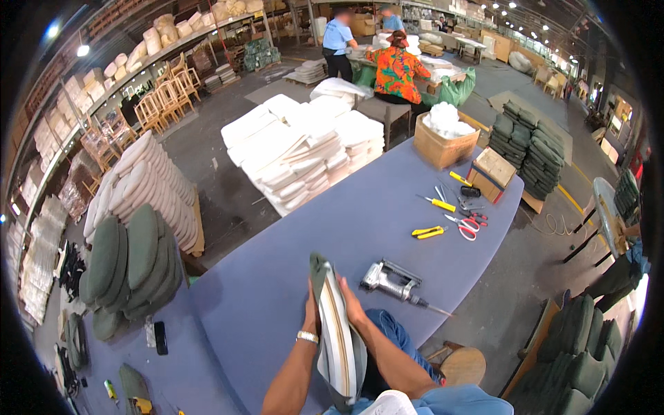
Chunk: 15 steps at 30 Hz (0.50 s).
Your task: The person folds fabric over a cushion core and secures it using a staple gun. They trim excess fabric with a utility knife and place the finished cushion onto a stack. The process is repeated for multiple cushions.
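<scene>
Between my two hands stands a seat cushion held upright on its edge, with dark green cover, pale padding and a thin tan layer showing along its side. My left hand presses flat against its left face, a metal watch band on the wrist. On the opposite face lies my right hand, fingers pointing away from me. The cushion is over the near edge of the blue-grey covered table. A silver pneumatic staple gun with its hose fitting lies on the table to the right of my right hand.
Farther right on the table lie red-handled scissors, a yellow utility knife, a screwdriver and two cardboard boxes. A phone and stacked green cushions are at left. White pads are piled beyond; people work behind.
</scene>
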Tool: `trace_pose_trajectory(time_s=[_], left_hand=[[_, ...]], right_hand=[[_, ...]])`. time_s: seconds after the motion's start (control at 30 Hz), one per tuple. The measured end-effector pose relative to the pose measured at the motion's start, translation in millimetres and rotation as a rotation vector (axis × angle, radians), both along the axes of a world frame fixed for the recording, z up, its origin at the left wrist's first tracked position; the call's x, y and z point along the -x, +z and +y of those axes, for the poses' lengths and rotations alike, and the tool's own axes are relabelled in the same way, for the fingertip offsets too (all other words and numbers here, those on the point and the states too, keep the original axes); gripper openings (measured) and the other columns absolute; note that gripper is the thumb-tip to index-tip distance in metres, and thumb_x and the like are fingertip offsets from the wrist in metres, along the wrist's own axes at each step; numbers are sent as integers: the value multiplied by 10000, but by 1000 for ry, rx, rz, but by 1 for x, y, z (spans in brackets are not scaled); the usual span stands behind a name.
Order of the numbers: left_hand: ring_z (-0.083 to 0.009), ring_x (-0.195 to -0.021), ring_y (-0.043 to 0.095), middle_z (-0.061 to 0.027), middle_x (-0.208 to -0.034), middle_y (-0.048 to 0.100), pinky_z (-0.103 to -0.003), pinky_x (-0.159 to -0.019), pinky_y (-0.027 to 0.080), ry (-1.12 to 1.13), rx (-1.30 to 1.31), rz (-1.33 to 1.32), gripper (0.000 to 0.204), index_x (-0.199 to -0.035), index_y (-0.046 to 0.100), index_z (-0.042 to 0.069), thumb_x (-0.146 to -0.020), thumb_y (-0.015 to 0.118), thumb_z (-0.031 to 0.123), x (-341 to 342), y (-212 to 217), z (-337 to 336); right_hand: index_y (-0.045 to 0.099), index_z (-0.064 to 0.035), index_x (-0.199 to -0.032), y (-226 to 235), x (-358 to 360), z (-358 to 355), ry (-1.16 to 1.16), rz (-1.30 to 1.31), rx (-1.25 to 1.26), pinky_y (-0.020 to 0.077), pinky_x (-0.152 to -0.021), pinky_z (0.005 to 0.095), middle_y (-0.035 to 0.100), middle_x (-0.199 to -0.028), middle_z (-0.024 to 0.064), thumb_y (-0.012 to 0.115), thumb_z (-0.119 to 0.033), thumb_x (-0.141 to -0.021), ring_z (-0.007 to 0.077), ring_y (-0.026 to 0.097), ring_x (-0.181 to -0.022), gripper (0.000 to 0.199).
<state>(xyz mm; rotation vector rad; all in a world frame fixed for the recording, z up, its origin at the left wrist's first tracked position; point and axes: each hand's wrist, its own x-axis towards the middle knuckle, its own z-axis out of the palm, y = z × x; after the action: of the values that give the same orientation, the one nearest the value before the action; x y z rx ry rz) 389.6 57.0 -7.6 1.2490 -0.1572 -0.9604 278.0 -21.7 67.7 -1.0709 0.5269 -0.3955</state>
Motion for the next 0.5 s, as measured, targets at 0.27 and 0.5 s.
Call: trace_pose_trajectory(time_s=[0.27,0.5], left_hand=[[-248,-1570,206,-119,-1713,204,-382,-1279,182,24,466,-497,711,-1655,181,49,-1129,268,519,36,207,7],[-359,-1546,262,-274,-1650,264,-443,-1258,222,35,262,-843,839,-1606,193,-70,-1076,438,532,72,200,23]], right_hand=[[198,-38,-1651,110,-3,-4,-87,-380,356,104,-1293,399,188,-1722,146,195,-628,-1091,295,149,-1592,814],[210,-74,-1657,103,9,10,-227,-333,277,202,-1279,392,231,-1708,118,256,-581,-1108,262,240,-1566,749]])
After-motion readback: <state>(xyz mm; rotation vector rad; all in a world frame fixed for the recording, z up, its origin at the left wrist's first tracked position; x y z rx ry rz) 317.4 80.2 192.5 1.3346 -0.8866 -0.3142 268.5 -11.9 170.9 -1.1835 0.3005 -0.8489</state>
